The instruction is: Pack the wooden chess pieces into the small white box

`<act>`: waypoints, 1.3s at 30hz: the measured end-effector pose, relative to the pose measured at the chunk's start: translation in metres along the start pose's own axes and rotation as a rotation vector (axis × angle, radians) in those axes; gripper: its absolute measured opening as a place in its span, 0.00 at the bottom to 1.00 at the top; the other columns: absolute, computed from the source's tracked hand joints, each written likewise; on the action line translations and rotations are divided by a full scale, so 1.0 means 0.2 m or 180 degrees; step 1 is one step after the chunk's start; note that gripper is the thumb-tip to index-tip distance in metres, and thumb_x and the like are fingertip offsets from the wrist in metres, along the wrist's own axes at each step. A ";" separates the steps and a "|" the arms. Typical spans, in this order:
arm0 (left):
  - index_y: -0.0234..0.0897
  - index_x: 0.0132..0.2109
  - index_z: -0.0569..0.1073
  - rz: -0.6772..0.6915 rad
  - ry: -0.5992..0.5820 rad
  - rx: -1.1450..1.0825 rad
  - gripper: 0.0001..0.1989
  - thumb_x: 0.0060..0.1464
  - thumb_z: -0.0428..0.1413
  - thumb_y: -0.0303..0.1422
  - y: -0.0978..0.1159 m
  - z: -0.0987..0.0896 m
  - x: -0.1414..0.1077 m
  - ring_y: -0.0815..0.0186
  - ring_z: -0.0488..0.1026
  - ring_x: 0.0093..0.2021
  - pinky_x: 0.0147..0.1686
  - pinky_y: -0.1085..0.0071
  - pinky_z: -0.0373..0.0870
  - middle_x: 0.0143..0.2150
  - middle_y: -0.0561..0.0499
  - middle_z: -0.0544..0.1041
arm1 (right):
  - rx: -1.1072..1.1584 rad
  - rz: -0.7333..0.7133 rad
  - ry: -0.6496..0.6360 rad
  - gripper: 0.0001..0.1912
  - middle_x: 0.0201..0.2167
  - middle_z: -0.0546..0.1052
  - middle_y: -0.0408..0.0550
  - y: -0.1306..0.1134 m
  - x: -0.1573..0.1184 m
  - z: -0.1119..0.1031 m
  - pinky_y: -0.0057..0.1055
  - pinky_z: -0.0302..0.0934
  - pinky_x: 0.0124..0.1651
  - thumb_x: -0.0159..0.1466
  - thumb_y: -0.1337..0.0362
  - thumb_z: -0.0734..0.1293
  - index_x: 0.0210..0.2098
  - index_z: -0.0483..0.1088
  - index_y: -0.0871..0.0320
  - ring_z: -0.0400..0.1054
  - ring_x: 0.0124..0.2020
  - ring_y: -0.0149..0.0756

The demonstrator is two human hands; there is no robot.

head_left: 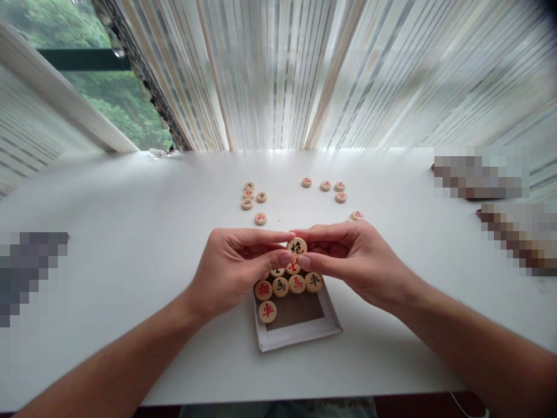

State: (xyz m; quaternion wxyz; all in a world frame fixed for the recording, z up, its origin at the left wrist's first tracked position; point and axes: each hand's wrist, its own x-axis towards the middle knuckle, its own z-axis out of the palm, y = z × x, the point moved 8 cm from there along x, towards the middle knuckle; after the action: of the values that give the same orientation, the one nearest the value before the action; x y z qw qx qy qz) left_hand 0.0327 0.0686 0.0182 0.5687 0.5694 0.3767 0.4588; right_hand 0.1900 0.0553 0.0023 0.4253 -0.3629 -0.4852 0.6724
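Observation:
Between the fingertips of my left hand (243, 261) and my right hand (343, 252) is a round wooden xiangqi piece (297, 247) with a black character facing me. Both hands pinch it from its two sides, above a shallow white cardboard box (300, 332). In the box lie several more pieces in rows, among them a red-marked piece (263, 289), a black-marked piece (313, 282) and, alone at the front left, another red-marked piece (267, 312). My fingers hide the box's far part.
Loose xiangqi pieces lie farther back on the white table (130, 249): a left group around a black-marked piece (261, 197), and a right group around a red-marked piece (326, 186). Pixelated objects sit at the left and right sides. A striped curtain (270, 75) hangs behind.

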 end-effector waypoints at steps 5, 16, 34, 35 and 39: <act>0.37 0.43 0.89 0.0040 -0.0039 0.0011 0.15 0.46 0.77 0.28 0.00 0.00 0.00 0.54 0.89 0.42 0.44 0.66 0.89 0.41 0.45 0.90 | -0.0036 -0.0110 0.0026 0.24 0.41 0.88 0.51 -0.02 0.01 0.01 0.34 0.79 0.46 0.51 0.63 0.87 0.48 0.87 0.52 0.83 0.40 0.41; 0.34 0.45 0.87 0.0479 -0.0022 0.0447 0.11 0.54 0.71 0.24 0.04 0.00 -0.01 0.62 0.88 0.40 0.43 0.73 0.87 0.41 0.46 0.90 | -0.0187 -0.0733 0.0283 0.19 0.34 0.87 0.47 -0.06 0.01 -0.03 0.27 0.78 0.41 0.51 0.69 0.87 0.42 0.86 0.55 0.81 0.35 0.34; 0.37 0.49 0.88 0.0699 0.0044 0.0463 0.14 0.55 0.73 0.27 0.04 -0.02 -0.01 0.63 0.88 0.41 0.46 0.73 0.86 0.43 0.48 0.90 | -0.0354 -0.0568 0.0346 0.19 0.39 0.89 0.51 -0.05 0.00 -0.05 0.36 0.83 0.46 0.53 0.63 0.87 0.44 0.87 0.52 0.86 0.41 0.45; 0.37 0.49 0.88 0.0677 0.0040 0.0450 0.14 0.55 0.73 0.27 0.04 -0.02 -0.01 0.63 0.88 0.41 0.46 0.73 0.86 0.43 0.47 0.90 | -0.0338 -0.0549 0.0337 0.20 0.39 0.89 0.51 -0.05 0.00 -0.05 0.37 0.83 0.47 0.52 0.63 0.87 0.44 0.87 0.52 0.86 0.41 0.45; 0.37 0.48 0.88 0.0595 -0.0022 0.0404 0.13 0.55 0.73 0.28 0.04 -0.02 -0.01 0.64 0.87 0.43 0.47 0.76 0.84 0.44 0.48 0.90 | -0.0384 -0.0553 0.0325 0.22 0.39 0.89 0.51 -0.05 0.00 -0.04 0.38 0.83 0.45 0.51 0.63 0.87 0.45 0.87 0.52 0.85 0.39 0.45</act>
State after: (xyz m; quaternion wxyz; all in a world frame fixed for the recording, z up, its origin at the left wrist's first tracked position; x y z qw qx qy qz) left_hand 0.0277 0.0681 0.0258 0.4875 0.6384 0.3484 0.4831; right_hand 0.1993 0.0603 0.0096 0.4835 -0.3781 -0.5322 0.5832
